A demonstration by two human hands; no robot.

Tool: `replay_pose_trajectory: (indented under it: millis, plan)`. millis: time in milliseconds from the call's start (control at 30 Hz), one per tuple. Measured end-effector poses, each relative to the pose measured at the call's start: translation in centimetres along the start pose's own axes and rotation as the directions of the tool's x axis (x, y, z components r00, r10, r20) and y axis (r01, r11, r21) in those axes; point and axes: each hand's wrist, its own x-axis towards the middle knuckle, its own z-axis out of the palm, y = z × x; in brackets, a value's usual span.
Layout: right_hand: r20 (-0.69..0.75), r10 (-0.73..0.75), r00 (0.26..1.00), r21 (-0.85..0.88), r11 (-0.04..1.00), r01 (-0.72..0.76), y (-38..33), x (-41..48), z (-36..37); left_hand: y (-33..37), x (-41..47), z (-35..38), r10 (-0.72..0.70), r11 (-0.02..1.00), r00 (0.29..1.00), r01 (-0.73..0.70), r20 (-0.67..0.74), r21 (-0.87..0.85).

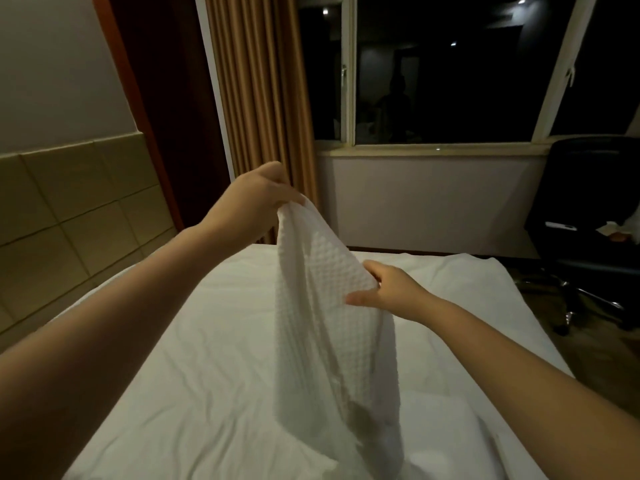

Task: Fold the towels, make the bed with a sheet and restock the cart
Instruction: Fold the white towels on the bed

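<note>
Dark window (433,71) glass fills the wall at 1 o'clock, with a brown curtain (263,91) at 12 and a black chair (588,216) at 3. A white bed sheet (173,341) lies under my arms. My left hand (256,195), up at 11 o'clock, pinches the top of the white towel (332,306). My right hand (391,289), lower at 4 o'clock, grips its side. The towel hangs down toward the bed.

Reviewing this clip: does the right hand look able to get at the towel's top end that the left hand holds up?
Probably yes. The right hand pinches the towel lower down its edge, and only open air lies between it and the left hand. It would have to release its own grip first.
</note>
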Motion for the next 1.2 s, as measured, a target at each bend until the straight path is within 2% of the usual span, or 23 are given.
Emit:
replay_pose_trajectory:
  millis: [133,200,367,467,567,667,833,967,1033,1100,1133,1200]
  plan:
    - [0.023,0.207,0.978,-0.143,0.969,-0.201,4.8,-1.5,0.6,-1.3,-0.7,0.4,-0.053,0.998,0.997,0.054,-0.063,0.012]
    - [-0.014,0.262,0.965,-0.212,0.942,-0.259,6.6,-2.2,0.9,-1.5,-0.9,0.9,-0.050,0.999,0.997,0.051,-0.065,0.011]
    - [-0.216,0.239,0.947,-0.381,0.872,-0.307,8.4,-3.3,1.3,-2.4,-1.7,2.0,-0.075,0.997,0.995,0.075,-0.064,-0.001]
    - [-0.300,0.218,0.929,-0.357,0.877,-0.322,9.3,-3.9,1.1,-3.8,-2.3,2.0,-0.135,0.991,0.987,0.136,-0.090,0.004]
    - [-0.304,0.241,0.922,-0.229,0.921,-0.316,9.6,-4.1,1.2,-4.7,-3.2,1.7,-0.200,0.980,0.974,0.196,-0.105,-0.045]
    - [-0.326,0.205,0.923,-0.126,0.958,-0.258,9.0,-4.1,1.8,-5.8,-4.4,1.6,-0.250,0.967,0.963,0.244,-0.098,-0.068]
    - [-0.496,0.128,0.859,0.017,0.990,-0.138,7.9,-3.8,1.4,-8.4,-6.2,1.9,-0.343,0.939,0.938,0.340,-0.059,-0.054]
    - [-0.498,0.083,0.863,-0.026,0.994,-0.110,6.4,-2.8,-0.7,-10.7,-7.6,2.6,-0.399,0.917,0.917,0.399,0.002,-0.029]
    - [-0.490,0.040,0.871,-0.122,0.986,-0.115,5.5,-1.6,-1.8,-11.7,-8.3,3.3,-0.439,0.897,0.898,0.440,0.033,-0.033]
    - [-0.543,-0.043,0.839,-0.213,0.973,-0.088,4.5,-0.2,-2.5,-12.5,-8.7,3.9,-0.564,0.814,0.823,0.568,0.066,-0.124]
    - [-0.578,-0.083,0.812,-0.226,0.972,-0.061,3.9,0.5,-2.7,-13.0,-8.9,4.0,-0.665,0.697,0.738,0.668,0.114,-0.261]
    - [-0.616,-0.133,0.777,-0.229,0.973,-0.015,2.7,2.0,-2.9,-13.9,-9.9,4.0,-0.760,0.339,0.561,0.773,0.328,-0.536]
